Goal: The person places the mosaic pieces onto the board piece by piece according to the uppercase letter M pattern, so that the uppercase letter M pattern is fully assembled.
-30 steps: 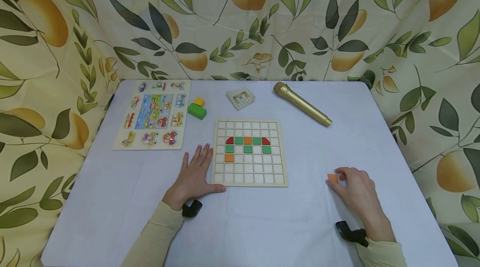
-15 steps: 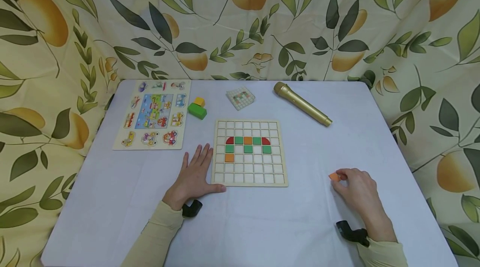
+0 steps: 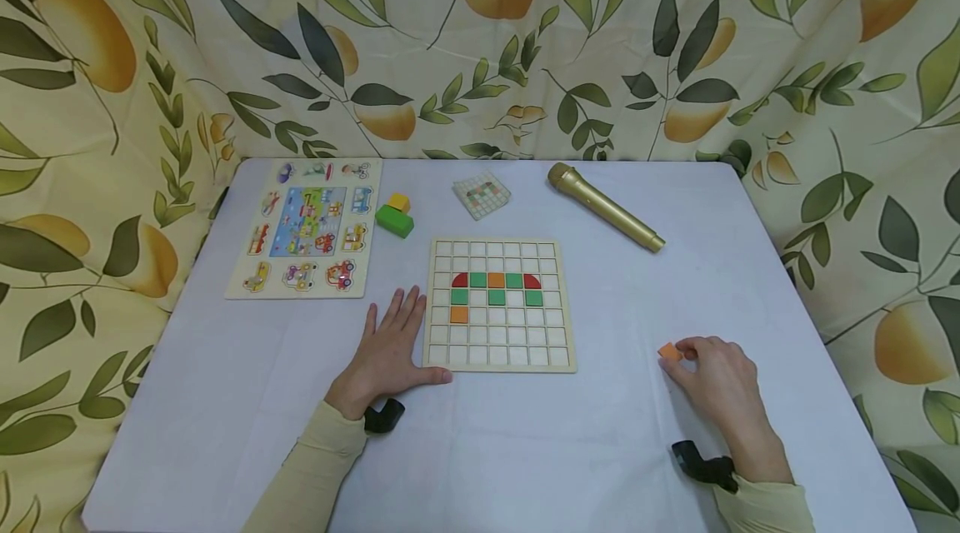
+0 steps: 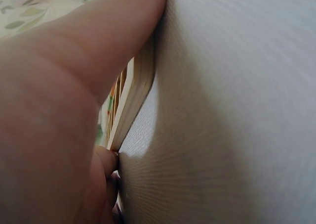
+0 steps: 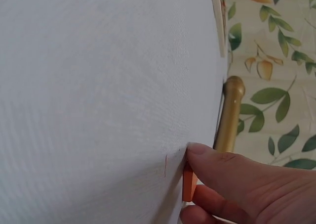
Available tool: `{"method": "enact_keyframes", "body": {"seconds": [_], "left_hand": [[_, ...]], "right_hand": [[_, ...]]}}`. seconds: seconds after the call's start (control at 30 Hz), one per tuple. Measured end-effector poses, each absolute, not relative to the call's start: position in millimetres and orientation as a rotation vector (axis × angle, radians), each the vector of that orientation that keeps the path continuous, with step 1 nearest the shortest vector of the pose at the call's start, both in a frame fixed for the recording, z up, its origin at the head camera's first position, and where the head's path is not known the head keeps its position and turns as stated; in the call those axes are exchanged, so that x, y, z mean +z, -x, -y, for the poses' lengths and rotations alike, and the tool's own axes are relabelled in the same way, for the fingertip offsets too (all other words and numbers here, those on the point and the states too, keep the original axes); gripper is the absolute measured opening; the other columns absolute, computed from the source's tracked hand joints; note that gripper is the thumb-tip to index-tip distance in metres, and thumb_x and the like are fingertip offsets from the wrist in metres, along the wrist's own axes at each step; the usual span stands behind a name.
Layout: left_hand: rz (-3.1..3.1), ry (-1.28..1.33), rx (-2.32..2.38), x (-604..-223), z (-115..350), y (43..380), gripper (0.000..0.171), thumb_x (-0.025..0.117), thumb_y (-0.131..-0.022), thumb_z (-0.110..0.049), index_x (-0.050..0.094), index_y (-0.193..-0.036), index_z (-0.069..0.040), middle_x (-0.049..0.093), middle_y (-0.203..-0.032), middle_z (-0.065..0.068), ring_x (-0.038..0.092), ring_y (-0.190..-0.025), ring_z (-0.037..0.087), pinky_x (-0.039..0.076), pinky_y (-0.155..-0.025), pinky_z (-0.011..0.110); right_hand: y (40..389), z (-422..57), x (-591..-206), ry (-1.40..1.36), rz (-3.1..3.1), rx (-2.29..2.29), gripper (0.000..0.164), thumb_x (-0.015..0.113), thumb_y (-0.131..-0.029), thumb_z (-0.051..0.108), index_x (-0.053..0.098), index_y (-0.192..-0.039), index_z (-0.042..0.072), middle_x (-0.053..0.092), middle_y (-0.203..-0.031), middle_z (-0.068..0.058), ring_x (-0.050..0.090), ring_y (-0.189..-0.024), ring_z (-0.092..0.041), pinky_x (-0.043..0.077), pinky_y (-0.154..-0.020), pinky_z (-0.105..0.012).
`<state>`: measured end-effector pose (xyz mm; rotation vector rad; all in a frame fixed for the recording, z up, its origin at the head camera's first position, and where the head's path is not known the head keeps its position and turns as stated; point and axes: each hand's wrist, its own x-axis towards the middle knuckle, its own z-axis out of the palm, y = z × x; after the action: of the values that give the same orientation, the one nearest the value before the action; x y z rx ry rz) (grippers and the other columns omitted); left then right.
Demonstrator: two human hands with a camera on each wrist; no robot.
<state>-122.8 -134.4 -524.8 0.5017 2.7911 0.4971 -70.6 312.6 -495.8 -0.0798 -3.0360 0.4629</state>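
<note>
My left hand [image 3: 386, 354] lies flat on the white cloth with fingers spread, its fingertips and thumb right at the left and lower edges of a wooden grid board [image 3: 566, 333]. Red, green and orange tiles fill some of the board's squares; one orange tile [image 3: 459, 315] sits below a green one on the left. Over to the right, my right hand [image 3: 716, 375] pinches a small orange tile [image 3: 670, 351] between thumb and fingers, low over the cloth. The right wrist view shows that tile's edge [image 5: 188, 184] between the thumb and fingers.
A picture puzzle board [image 3: 240, 283] lies at the back left, with a green block [image 3: 394, 221] and a yellow block [image 3: 399, 202] beside it. Behind the grid board is a small pattern card [image 3: 481, 196]. A gold microphone [image 3: 606, 208] lies at the back right.
My right hand has shifted slightly to the right and turned the orange tile, so a corner now points away from the fingers. My left hand and the board have stayed put.
</note>
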Motion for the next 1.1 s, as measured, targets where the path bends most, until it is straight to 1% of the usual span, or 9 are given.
{"method": "enact_keyframes", "body": {"seconds": [0.23, 0.53, 0.7, 0.9, 1.1], "left_hand": [[-2.785, -0.496, 0.497, -525, 135, 123, 0.126, 0.067, -0.068, -0.078, 0.013, -0.156, -0.005, 0.003, -0.163, 0.01, -0.007, -0.147, 0.029, -0.01, -0.111, 0.057], [-2.771, -0.494, 0.497, -525, 135, 124, 0.126, 0.065, -0.069, -0.078, 0.013, -0.156, -0.005, 0.002, -0.163, 0.01, -0.009, -0.147, 0.028, -0.011, -0.111, 0.057], [-2.776, -0.502, 0.513, -524, 135, 124, 0.125, 0.066, -0.07, -0.077, 0.013, -0.156, -0.004, 0.003, -0.163, 0.01, -0.009, -0.147, 0.028, -0.01, -0.111, 0.057], [-2.786, -0.509, 0.515, -524, 135, 123, 0.124, 0.067, -0.07, -0.076, 0.014, -0.156, -0.004, 0.004, -0.162, 0.011, -0.007, -0.147, 0.029, -0.009, -0.111, 0.057], [-2.774, -0.501, 0.531, -523, 135, 123, 0.124, 0.067, -0.07, -0.076, 0.014, -0.156, -0.004, 0.003, -0.163, 0.01, -0.007, -0.147, 0.028, -0.01, -0.111, 0.057]], "right_hand": [[71, -311, -497, 0.08, 3.038, 0.452, 0.03, 0.081, -0.08, 0.014, 0.069, -0.095, -0.009, 0.063, -0.085, -0.021, 0.054, -0.082, -0.041, 0.041, -0.07, -0.055], [75, -308, -495, -0.011, 2.979, 0.477, 0.029, 0.08, -0.08, 0.014, 0.069, -0.095, -0.008, 0.065, -0.09, -0.023, 0.056, -0.087, -0.045, 0.041, -0.075, -0.06], [82, -303, -494, -0.086, 2.94, 0.505, 0.028, 0.08, -0.081, 0.015, 0.07, -0.095, -0.007, 0.067, -0.089, -0.022, 0.057, -0.085, -0.043, 0.04, -0.074, -0.059], [93, -290, -489, -0.132, 2.939, 0.572, 0.026, 0.078, -0.083, 0.014, 0.07, -0.098, -0.006, 0.069, -0.09, -0.019, 0.059, -0.087, -0.041, 0.039, -0.079, -0.061], [104, -274, -486, -0.206, 2.912, 0.602, 0.024, 0.079, -0.082, 0.012, 0.072, -0.098, -0.004, 0.07, -0.092, -0.018, 0.06, -0.086, -0.039, 0.04, -0.079, -0.06]]}}
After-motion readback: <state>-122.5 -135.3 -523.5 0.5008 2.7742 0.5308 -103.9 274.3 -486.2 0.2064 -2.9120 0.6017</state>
